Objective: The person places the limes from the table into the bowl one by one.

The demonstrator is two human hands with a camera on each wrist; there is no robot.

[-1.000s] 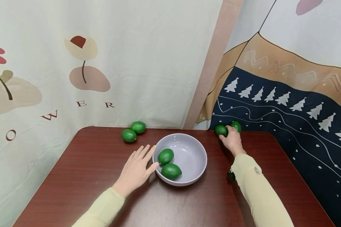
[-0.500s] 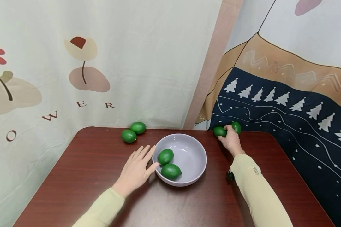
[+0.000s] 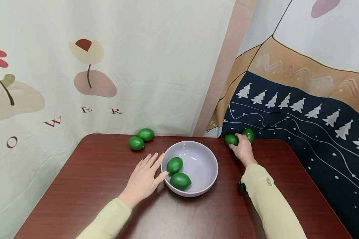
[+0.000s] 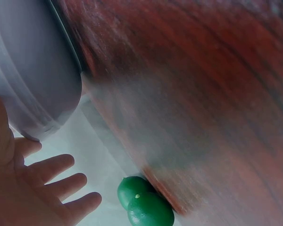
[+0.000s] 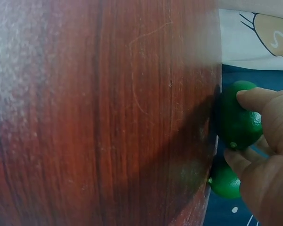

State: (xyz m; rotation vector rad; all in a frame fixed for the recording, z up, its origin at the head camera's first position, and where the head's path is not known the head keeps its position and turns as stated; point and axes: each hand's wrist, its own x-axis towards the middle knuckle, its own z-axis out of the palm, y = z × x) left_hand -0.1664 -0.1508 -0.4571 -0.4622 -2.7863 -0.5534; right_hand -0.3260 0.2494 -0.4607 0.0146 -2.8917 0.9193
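The right hand (image 3: pixel 242 148) grips a glossy green, oval lime (image 3: pixel 231 140) at the far right edge of the dark red-brown wood-grain table (image 3: pixel 92 186), its thumb on one side and its fingers curled against the other. A second green lime (image 3: pixel 249 135) sits just beyond those fingers, crowding them, and a navy fabric hanging printed with white trees (image 3: pixel 269 116) closes off the space behind both.

The left hand (image 3: pixel 143 181) has its fingers released, straight and spread, beside the left rim of a round, glossy, pale lavender bowl (image 3: pixel 201 167); whether it touches the rim I cannot tell. The bowl stands between the two hands, with two green limes (image 3: pixel 180 181) resting against its left inner wall. At the far edge, left of the bowl, lies another pair of green limes (image 3: pixel 136 143), close against a whitish flower-print curtain (image 3: pixel 158 66).
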